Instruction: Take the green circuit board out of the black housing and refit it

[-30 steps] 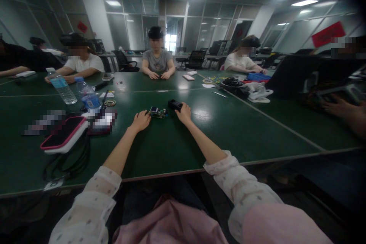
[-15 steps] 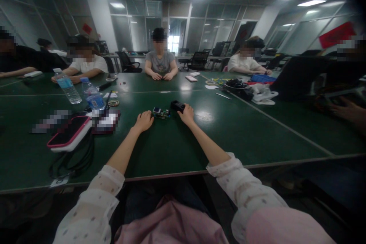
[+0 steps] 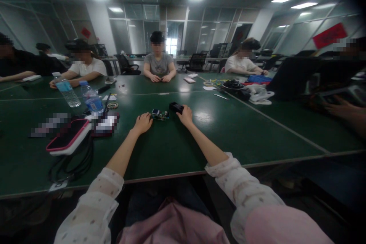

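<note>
A small circuit board with a little screen (image 3: 160, 114) lies on the green table (image 3: 171, 148) between my hands. My left hand (image 3: 143, 123) rests on the table at the board's left edge, fingers apart and holding nothing. To the right of the board is a black box-shaped object (image 3: 176, 107). My right hand (image 3: 185, 115) has its fingers around the right end of that black box.
Two water bottles (image 3: 66, 90) (image 3: 90, 97) stand at the left. Nearer are a pink-rimmed phone (image 3: 68, 135) and black cables (image 3: 77, 160). A pen (image 3: 221, 97), dark cables (image 3: 233, 85) and a white bag (image 3: 259, 94) lie at the right. People sit around the table.
The view has shifted slightly. Both hands, the board and the black box keep about the same places on the table.
</note>
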Motion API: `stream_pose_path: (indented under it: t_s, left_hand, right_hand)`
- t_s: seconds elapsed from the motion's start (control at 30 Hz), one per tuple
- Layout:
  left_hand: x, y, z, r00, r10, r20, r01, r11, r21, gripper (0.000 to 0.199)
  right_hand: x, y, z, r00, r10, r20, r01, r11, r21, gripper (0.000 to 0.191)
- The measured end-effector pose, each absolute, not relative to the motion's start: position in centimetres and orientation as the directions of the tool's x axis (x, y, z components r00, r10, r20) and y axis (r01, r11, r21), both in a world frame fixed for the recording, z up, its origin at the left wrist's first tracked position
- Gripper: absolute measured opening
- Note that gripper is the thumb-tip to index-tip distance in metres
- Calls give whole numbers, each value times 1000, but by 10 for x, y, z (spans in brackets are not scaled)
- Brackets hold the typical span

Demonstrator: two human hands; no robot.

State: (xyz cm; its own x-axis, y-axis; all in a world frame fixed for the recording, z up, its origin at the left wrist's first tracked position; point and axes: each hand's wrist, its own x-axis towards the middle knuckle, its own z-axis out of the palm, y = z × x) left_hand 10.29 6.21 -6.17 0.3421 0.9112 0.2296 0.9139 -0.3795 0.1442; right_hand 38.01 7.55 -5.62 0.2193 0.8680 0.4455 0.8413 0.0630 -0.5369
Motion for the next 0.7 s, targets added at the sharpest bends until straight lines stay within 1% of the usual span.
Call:
stream_pose_path:
  t_s: [0.1, 0.2, 0.3, 0.4, 0.53, 0.6, 0.7]
  left_hand:
    - [103, 62, -62, 340, 911, 233, 915, -378, 144, 51]
    - [104, 61, -61, 333, 913, 234, 916, -373, 148, 50]
    - [104, 59, -60, 332, 913, 236, 915, -372, 155, 49]
    - [105, 58, -60, 330, 911, 246, 916, -372, 150, 48]
    - [106, 58, -60, 324, 915, 241, 923, -361, 134, 48]
    - [106, 58, -60, 321, 915, 244, 925, -358, 125, 48]
    - [106, 57, -60, 325, 912, 252, 924, -362, 120, 48]
  right_hand:
    - [381, 77, -56, 203, 870, 450, 815, 105, -570, 52]
    - [379, 77, -53, 204, 864, 460, 751, 163, -640, 52]
    - [371, 75, -46, 179, 841, 511, 684, 267, -679, 53]
    - [358, 67, -37, 77, 811, 580, 643, 405, -650, 54]
    - [341, 57, -32, -88, 775, 626, 576, 552, -603, 53]
    - [336, 54, -33, -140, 757, 639, 554, 595, -583, 53]
    - [334, 53, -36, -181, 753, 633, 547, 612, -572, 55]
